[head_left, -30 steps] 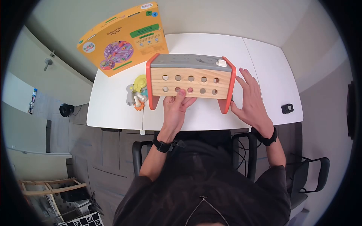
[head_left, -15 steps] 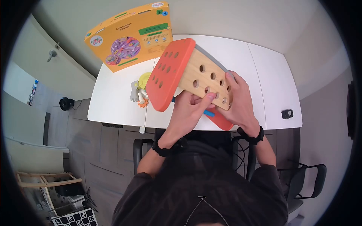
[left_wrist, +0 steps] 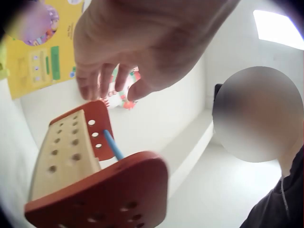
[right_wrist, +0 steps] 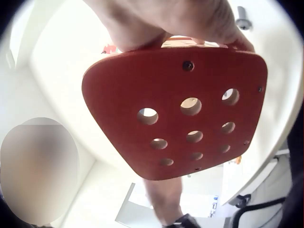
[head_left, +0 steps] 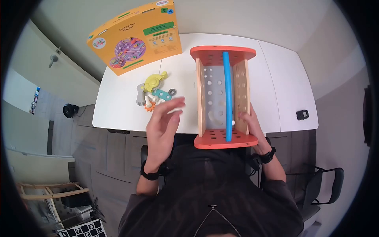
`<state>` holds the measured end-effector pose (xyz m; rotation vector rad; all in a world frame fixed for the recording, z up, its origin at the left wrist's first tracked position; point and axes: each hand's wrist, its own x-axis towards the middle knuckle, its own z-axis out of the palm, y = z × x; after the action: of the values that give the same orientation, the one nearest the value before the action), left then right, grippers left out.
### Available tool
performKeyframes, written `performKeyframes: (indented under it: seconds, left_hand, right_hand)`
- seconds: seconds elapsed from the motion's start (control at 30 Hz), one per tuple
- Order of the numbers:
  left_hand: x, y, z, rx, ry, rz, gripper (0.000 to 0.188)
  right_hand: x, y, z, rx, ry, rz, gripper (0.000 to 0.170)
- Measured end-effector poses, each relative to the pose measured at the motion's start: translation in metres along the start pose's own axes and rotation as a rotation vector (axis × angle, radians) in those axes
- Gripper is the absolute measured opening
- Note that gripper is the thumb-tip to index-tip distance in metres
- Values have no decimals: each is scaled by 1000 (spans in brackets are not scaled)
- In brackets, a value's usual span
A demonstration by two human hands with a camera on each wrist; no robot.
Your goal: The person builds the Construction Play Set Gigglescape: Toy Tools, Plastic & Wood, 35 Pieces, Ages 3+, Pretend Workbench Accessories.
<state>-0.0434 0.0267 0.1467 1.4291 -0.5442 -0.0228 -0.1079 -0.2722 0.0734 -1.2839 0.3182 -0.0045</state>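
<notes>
Step in hand looked like positioning the long pine-sided toy box with red end panels [head_left: 200, 104]; it was in front of the person, right of the loose parts, length running away from the body, open side facing the head camera; the round blue rod [head_left: 228, 94] spanned the opening from one red end to the other, above the perforated grey panel [head_left: 215, 106]

Right hand [head_left: 256, 128] gripped the right pine side near the closer red end, digits narrowed over the panel edge; left hand [head_left: 160, 132] was off the box at its left, fingers loosely bent, wide gap to the thumb, holding nothing

Near red end overlapped the front edge of the white table [head_left: 288, 87]; hard to tell from these angles whether any of the box was supported there

Yellow rounded toy piece [head_left: 153, 82], teal perforated strip [head_left: 162, 94], small grey ring [head_left: 172, 91] and orange toothed gear [head_left: 150, 107] sat between the left hand and the orange printed carton [head_left: 138, 35]; my read: next move called for a firm right grip, box kept level, left hand either bracing the free side or picking one part without knocking the rest
</notes>
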Motion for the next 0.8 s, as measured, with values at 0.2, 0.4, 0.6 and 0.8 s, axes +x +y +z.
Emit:
performKeyframes:
  seconds: [0.2,0.4,0.6,0.8]
  left_hand:
    - [-11,-73,11,-7,-349,-441,86]
    - [-16,-70,23,38,-374,-459,91]
    - [-26,-68,25,92,-368,-437,100]
    - [-33,-81,25,193,-338,-373,98]
  right_hand:
    - [-29,28,5,206,-102,168,70]
    - [-50,27,8,4,-141,225,63]
    - [-55,43,3,-249,-245,191,61]
    - [-47,34,5,-644,-227,14,47]
